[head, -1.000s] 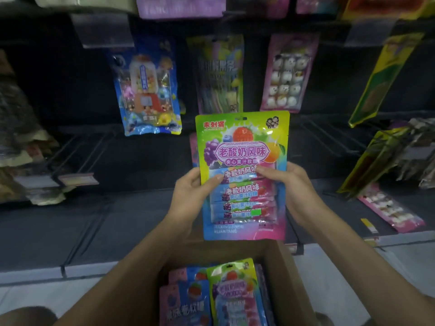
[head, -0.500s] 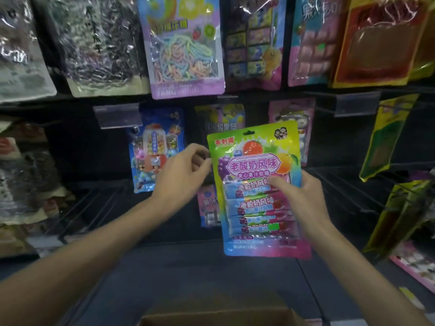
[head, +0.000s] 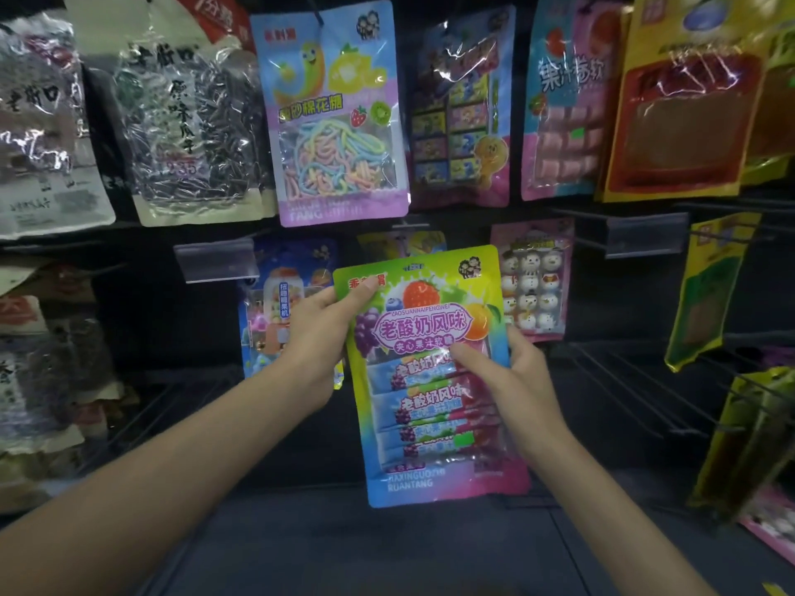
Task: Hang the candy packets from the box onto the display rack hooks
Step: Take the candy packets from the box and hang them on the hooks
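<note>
I hold one colourful candy packet (head: 434,423), green at the top and blue-pink below, upright in front of the dark display rack. My left hand (head: 320,333) pinches its upper left corner, thumb on the front. My right hand (head: 512,380) grips its right edge at mid-height, thumb across the front. The packet's hang hole near its top edge is free, level with the lower row of hanging packets. The box is out of view.
Hanging behind are a blue toy-machine packet (head: 284,307), a snowman candy packet (head: 533,281) and, above, a rainbow-string packet (head: 331,118). Seed bags (head: 180,122) fill the upper left. Bare wire hooks (head: 636,389) stick out at the right. A clear price-tag holder (head: 217,262) juts forward.
My left hand, off the packet half a second ago, now pinches its top left corner. The view has tilted up and the box has dropped out of sight. The packet sits closer to the rack.
</note>
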`<state>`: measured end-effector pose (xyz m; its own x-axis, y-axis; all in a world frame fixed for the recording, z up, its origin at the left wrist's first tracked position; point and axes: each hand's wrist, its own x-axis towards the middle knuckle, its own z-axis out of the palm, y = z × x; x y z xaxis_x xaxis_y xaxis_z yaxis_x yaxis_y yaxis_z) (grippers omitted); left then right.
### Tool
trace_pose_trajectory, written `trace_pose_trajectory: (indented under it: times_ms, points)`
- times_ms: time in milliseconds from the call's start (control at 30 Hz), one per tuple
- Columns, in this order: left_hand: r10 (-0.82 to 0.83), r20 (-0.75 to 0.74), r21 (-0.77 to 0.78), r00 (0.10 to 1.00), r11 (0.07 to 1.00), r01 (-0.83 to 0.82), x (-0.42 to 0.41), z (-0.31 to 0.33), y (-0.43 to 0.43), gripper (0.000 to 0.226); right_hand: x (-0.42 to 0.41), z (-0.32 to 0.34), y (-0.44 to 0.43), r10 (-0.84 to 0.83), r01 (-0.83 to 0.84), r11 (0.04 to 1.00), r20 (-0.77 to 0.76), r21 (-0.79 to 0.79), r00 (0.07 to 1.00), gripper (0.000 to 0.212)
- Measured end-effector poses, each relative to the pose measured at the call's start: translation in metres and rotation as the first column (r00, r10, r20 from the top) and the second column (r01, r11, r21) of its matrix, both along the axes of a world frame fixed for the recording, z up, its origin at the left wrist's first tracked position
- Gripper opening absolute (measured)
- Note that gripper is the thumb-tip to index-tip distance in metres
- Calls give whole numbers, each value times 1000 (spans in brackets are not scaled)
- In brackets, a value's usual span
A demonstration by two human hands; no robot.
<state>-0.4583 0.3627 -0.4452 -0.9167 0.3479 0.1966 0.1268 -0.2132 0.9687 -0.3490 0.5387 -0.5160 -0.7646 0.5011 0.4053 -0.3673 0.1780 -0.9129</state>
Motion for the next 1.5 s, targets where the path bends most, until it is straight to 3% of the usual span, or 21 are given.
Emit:
trace_pose_trajectory:
  times_ms: [167,333,767,933,1033,1167,1300,1400,1500]
  points:
    - [34,10,20,999,999,-34,-7,7,6,26,-9,2,-3,-51,51,999,2,-19,999,45]
    - [43,18,58,999,997,-44,-12,10,11,24,-15,4,-3,-66,67,997,18,-27,998,26]
    - [50,77,119,996,991,-59,-15,7,17,30,-20,6,0,-20,21,996,16,-81,1000,24]
    - [83,77,72,994,993,-89,-17,8,19,31,-24,4,-1,-43,47,996,49,-79,998,35]
    - [81,78,68,994,994,-87,-16,4,19,29,-24,2,-2,-36,40,995,49,-86,998,27]
    - [79,-28,-14,997,997,-79,-13,-7,16,28,-27,-3,-3,-72,76,995,52,-72,996,29]
    - [59,-198,-221,978,970,-103,-5,-45,3,78,-26,-11,-3,-33,44,995,119,-88,992,36]
    - [-19,-271,-251,962,967,-52,5,-80,-8,69,-22,-22,1,-10,21,997,150,-71,989,34]
    - [0,-356,-292,934,950,-111,13,-108,-10,82,-19,-37,8,21,-10,998,178,-63,984,35]
